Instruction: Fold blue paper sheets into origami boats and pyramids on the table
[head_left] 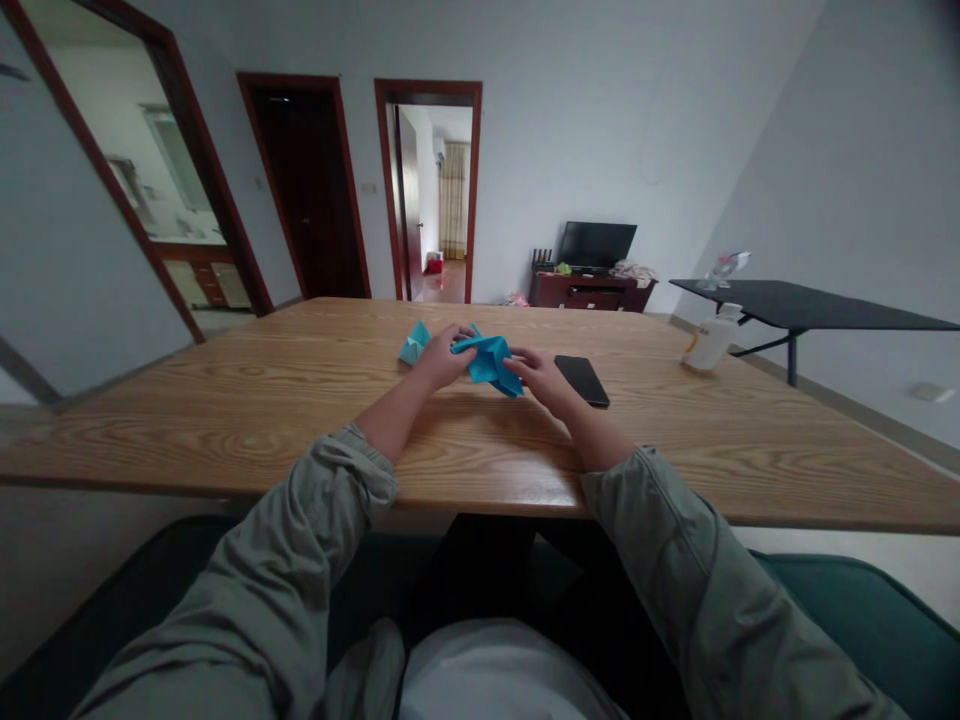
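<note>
Blue paper (489, 358): left hand (442, 360) and right hand (541, 378) are pinching it, grips closed; phone (582, 380) lying at three o'clock.

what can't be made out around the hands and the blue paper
Head view only.
Folds of the paper: too small, and partly covered by the left hand and right hand.
Shape of the folded piece: small, one side behind the left hand.
Label on the bottle: too small to read.

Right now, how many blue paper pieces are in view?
2. One blue sheet is held between the left hand and right hand; a smaller folded piece lies on the table beside the left hand. Others may hide under hands.
</note>
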